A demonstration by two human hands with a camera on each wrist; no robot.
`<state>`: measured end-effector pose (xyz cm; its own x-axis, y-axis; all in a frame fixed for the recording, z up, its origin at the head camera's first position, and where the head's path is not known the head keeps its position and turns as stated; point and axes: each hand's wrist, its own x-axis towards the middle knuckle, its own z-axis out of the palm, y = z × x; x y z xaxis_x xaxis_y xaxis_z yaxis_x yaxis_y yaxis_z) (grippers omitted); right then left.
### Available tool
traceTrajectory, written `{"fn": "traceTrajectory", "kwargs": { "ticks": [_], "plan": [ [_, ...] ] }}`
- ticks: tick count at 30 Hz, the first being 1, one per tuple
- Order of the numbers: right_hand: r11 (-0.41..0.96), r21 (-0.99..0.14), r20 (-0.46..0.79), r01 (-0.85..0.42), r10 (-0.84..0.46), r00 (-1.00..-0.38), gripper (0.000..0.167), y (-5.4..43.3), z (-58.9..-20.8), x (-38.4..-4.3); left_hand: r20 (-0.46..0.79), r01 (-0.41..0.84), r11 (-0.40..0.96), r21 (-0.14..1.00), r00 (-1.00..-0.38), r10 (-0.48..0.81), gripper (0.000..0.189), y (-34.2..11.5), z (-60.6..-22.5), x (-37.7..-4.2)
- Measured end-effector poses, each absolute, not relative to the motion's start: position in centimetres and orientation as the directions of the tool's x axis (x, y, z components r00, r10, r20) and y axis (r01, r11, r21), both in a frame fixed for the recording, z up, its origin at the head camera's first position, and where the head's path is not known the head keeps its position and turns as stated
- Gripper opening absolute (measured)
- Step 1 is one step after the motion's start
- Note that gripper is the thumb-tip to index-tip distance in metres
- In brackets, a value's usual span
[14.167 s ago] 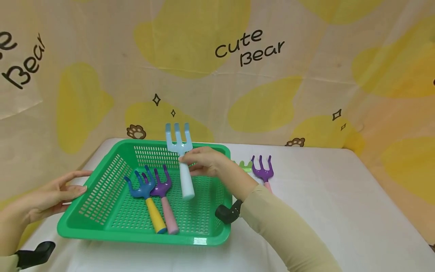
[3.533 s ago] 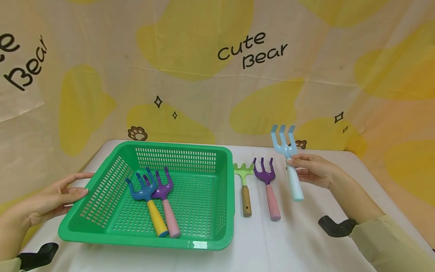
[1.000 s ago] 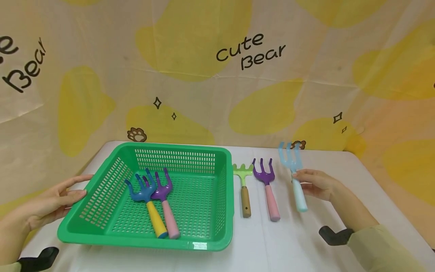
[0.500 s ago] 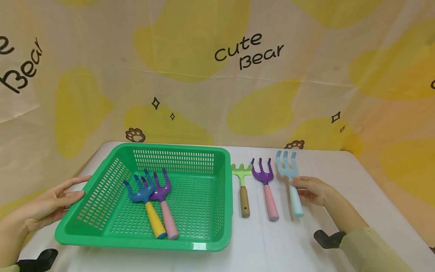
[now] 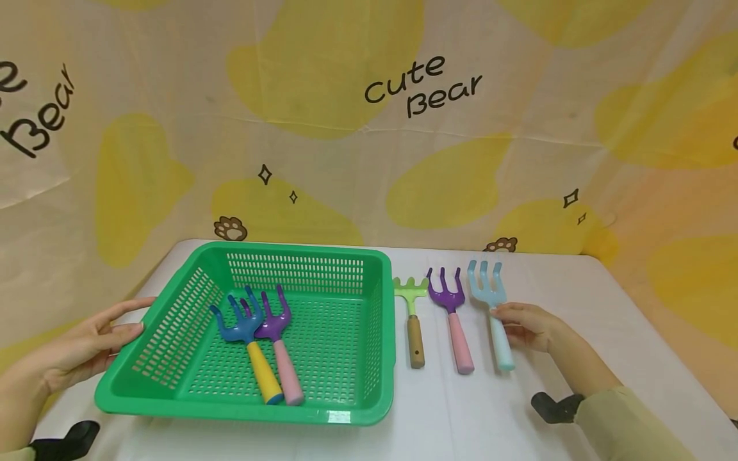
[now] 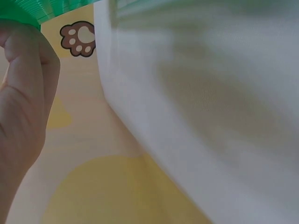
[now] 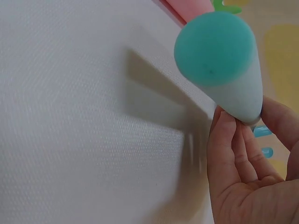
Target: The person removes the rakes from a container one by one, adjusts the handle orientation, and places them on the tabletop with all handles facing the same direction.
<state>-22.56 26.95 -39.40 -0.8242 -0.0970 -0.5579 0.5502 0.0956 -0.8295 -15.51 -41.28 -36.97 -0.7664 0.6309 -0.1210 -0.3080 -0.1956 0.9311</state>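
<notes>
My left hand [image 5: 92,346] grips the left side of a green plastic basket [image 5: 242,410]; in the left wrist view its fingers reach up to the green edge. Inside the basket lie a blue hand fork with a yellow handle [image 5: 264,372] and a purple hand fork with a pink handle [image 5: 288,372], overlapping at their heads. To the right, my right hand [image 5: 533,328] pinches the handle of a light blue hand fork [image 5: 500,342], tines pointing away. The right wrist view shows its teal-ended handle [image 7: 215,49] between thumb and fingers, close above the cloth.
Between basket and right hand, a green hand rake with a wooden handle [image 5: 416,339] and another purple fork with a pink handle [image 5: 460,342] lie side by side on the white table [image 5: 576,288]. A patterned cloth backdrop [image 5: 323,160] stands behind the table.
The light blue fork was over the basket, then was carried right past the purple fork. In the last second my right hand lowers it close to the tabletop. My left hand stays at the basket.
</notes>
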Motion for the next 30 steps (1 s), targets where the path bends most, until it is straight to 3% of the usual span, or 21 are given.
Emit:
{"fn": "traceTrajectory", "kwargs": {
  "ticks": [6,30],
  "plan": [
    [0.081,-0.825,-0.565,0.559,-0.09,-0.82,0.008,26.92,-39.65,-22.55,-0.119,-0.311,-0.2,0.929,-0.764,0.634,0.053,-41.3,-36.95,-15.49],
    [0.135,-0.805,-0.586,0.578,-0.024,-0.81,0.018,26.53,-40.19,-22.83,-0.118,-0.314,-0.196,0.929,-0.754,0.647,0.054,-41.5,-36.65,-15.29]
  ]
}}
